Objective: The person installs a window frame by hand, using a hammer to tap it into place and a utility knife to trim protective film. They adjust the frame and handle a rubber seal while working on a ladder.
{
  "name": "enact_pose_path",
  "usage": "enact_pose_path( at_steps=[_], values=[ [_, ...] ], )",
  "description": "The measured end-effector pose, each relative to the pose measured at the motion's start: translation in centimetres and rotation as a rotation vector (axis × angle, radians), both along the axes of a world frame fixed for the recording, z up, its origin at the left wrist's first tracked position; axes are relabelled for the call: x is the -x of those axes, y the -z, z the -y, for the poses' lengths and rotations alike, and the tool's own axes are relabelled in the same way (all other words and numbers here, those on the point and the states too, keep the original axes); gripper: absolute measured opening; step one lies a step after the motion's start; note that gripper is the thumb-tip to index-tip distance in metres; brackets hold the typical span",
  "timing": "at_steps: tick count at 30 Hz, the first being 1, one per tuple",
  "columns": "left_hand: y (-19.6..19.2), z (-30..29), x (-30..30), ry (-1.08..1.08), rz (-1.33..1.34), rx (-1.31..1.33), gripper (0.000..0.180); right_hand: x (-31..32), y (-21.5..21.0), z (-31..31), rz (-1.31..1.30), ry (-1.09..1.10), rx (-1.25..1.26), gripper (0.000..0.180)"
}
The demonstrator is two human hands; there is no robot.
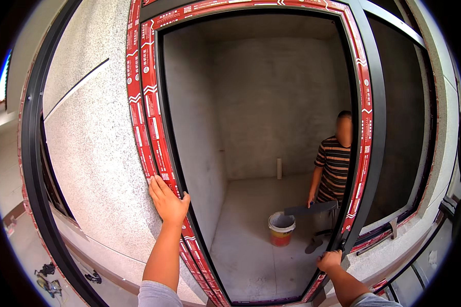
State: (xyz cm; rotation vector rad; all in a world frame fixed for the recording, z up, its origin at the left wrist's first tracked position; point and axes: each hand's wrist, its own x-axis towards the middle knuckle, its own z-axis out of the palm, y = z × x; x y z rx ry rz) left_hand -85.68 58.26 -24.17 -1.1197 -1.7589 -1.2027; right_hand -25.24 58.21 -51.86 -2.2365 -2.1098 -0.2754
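Observation:
A tall dark window frame point(366, 123), covered in red printed protective film, stands upright in front of me. My left hand point(169, 202) lies on its left side, fingers stretched up along the film and thumb apart on the inner edge. Low on the right side, my right hand point(331, 261) has its fingers curled round the frame's edge, just below a small dark fitting point(343, 241). The fingertips there are partly hidden. Whether glass fills the frame, I cannot tell.
Beyond the frame, in a bare grey room, a person point(335, 166) in a striped shirt stands by a bucket point(281, 230), one hand near a long dark board point(312, 207). A speckled pale wall point(97, 138) is at left, a second window point(399, 117) at right. Cables point(48, 284) lie lower left.

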Motion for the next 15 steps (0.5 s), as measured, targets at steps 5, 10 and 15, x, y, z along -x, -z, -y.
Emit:
enact_pose_path(
  at_steps=[5,10,15],
  values=[
    [0.2,0.5,0.1,-0.018,-0.052,0.022,0.111,-0.4,0.8,1.6,-0.046,-0.070,-0.063,0.040],
    [0.5,0.0,0.0,0.023,-0.068,-0.008,0.108,-1.2,-0.3,3.1,-0.065,-0.106,-0.181,0.033],
    [2.1,-1.5,0.1,-0.066,-0.171,0.011,0.099,1.3,-0.8,8.3,-0.360,-0.259,-0.413,0.038]
  ],
)
